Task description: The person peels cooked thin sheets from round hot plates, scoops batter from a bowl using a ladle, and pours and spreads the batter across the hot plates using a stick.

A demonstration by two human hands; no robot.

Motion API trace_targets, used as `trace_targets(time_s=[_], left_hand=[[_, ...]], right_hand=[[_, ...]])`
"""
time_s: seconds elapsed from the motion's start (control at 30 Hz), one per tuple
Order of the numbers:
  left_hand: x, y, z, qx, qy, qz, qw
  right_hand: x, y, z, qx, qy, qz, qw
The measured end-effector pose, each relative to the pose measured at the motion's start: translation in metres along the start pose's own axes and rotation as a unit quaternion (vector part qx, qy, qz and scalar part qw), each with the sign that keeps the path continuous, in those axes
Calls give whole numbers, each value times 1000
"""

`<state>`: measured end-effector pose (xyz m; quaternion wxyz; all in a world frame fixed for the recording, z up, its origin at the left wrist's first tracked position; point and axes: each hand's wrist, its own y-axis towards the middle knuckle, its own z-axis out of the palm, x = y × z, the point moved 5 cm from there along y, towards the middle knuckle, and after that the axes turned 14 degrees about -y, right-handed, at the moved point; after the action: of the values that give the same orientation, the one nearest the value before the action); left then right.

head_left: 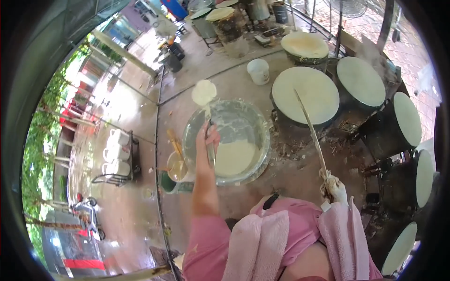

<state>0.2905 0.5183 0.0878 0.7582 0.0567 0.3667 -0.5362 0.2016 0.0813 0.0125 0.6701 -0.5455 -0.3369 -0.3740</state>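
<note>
My left hand (209, 140) is closed round the handle of a ladle (204, 92). The ladle's round, white-coated head is held out past the far rim of a wide metal basin (263, 122). A pool of creamy white batter (236, 157) lies in the basin, and white smears streak its inner wall. On the right, my gloved right hand (334, 188) grips a long thin stick (309, 123). The stick slants away to the far left, its tip over the pale flat top of a large round pot (305, 93). Whether the tip touches that top I cannot tell.
More round white-topped pots (361, 80) curve down the right side. A white bucket (258, 71) stands beyond the basin. Left of the basin is a small container (177, 169) with wooden-handled tools. White jugs (117, 152) sit on a cart farther left. Scraps litter the floor.
</note>
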Motion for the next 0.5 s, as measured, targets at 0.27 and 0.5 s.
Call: trace_targets(time_s=[0.27,0.5], left_hand=[[34,36,-5,156,-162,-168,960],[56,22,50,196,398,-63,894]], right_hand=[[-54,24,-9,-119,49,24,991],[-51,4,6,-258,16,29,966]])
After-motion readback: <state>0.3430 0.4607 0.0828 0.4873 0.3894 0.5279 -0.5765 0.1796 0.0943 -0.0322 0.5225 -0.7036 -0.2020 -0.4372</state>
